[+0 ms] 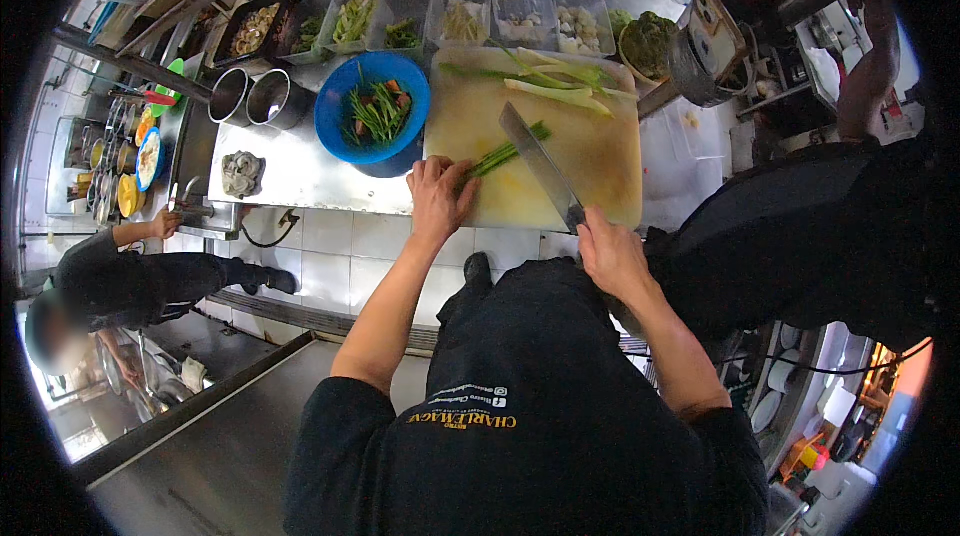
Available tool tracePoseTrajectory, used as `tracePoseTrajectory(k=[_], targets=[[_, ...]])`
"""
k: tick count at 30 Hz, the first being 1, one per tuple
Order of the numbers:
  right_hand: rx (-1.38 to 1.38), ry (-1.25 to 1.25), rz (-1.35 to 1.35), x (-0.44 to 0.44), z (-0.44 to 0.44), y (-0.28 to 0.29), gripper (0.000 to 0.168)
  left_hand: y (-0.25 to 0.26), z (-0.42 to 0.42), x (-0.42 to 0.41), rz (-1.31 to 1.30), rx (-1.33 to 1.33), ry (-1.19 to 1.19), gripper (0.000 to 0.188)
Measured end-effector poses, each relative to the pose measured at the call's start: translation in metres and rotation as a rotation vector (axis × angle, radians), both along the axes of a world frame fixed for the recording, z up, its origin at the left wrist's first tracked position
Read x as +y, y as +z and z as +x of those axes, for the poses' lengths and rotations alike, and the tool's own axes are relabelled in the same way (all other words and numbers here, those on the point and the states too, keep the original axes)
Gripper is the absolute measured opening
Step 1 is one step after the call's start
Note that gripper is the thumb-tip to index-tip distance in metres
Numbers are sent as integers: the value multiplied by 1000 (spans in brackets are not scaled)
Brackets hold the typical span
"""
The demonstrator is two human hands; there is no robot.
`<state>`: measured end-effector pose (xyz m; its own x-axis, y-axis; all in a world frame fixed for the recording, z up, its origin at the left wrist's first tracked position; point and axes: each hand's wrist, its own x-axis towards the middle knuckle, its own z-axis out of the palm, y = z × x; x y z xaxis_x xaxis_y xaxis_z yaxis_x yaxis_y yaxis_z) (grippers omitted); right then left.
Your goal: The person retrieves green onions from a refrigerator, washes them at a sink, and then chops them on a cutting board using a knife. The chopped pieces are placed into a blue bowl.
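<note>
My left hand [437,194] grips the near end of a bundle of thin green stalks [504,155] at the left edge of a cutting board [600,161]. In my right hand [611,251] is the handle of a kitchen knife [541,161], whose blade lies across the board beside the far end of the stalks. Farther back on the board are pale, thick-stemmed green stalks [570,95], probably scallions or leeks. Left of the board, a blue plastic bowl [330,115] holds cut green pieces [381,112] and some reddish chunks.
Plastic containers of vegetables [459,14] line the counter's back. Two metal pots [274,97] and a grey, folded lump [241,173] stand left. A metal pot [697,74] is at right. Other people are close at right [787,236] and farther off at left [150,288].
</note>
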<state>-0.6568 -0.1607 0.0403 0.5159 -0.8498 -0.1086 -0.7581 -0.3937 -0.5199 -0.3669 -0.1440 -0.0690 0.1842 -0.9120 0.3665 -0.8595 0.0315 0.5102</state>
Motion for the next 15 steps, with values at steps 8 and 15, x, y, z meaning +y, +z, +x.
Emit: tracePoseTrajectory(k=[8,15], targets=[[96,46,-40,-12,0,-56,21,-11,-6,-5,-32,-23,-5,19],[137,-37,52,-13,21,6,23,-4,-1,5,-40,67,37,26]])
